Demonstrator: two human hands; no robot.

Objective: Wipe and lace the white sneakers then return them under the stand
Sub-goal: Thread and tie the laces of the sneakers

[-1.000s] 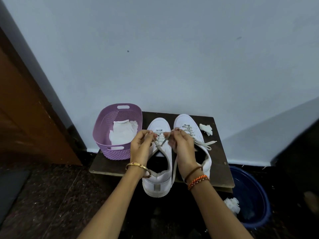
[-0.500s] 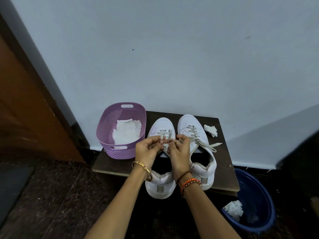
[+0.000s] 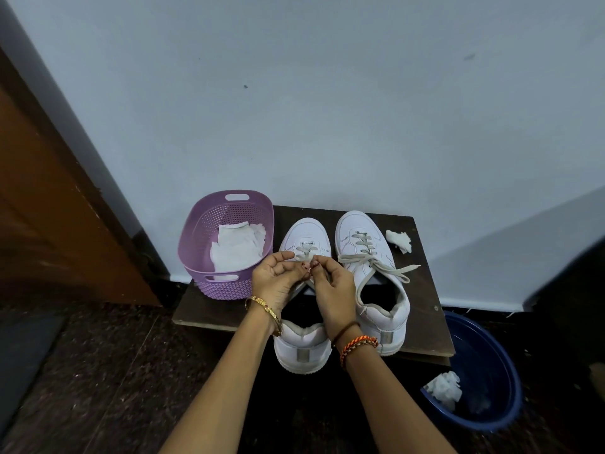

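Observation:
Two white sneakers stand side by side on a dark wooden stand [image 3: 425, 322], toes toward the wall. The left sneaker [image 3: 302, 350] has a grey lace [image 3: 305, 253] threaded only through its lowest eyelets. My left hand [image 3: 273, 278] and my right hand [image 3: 332, 285] meet over its tongue, each pinching an end of that lace. The right sneaker [image 3: 370, 257] is laced along its length, its loose ends lying across the stand to the right. My hands hide the left sneaker's middle.
A purple perforated basket [image 3: 226, 280] with folded white cloths sits at the stand's left end. A crumpled white wipe [image 3: 398, 240] lies at the back right. A blue bin [image 3: 484, 381] with used wipes stands on the dark floor to the right. Wooden door at left.
My hands have come closer together and drawn back toward me along the left sneaker, pulling the lace ends. The view has shifted slightly.

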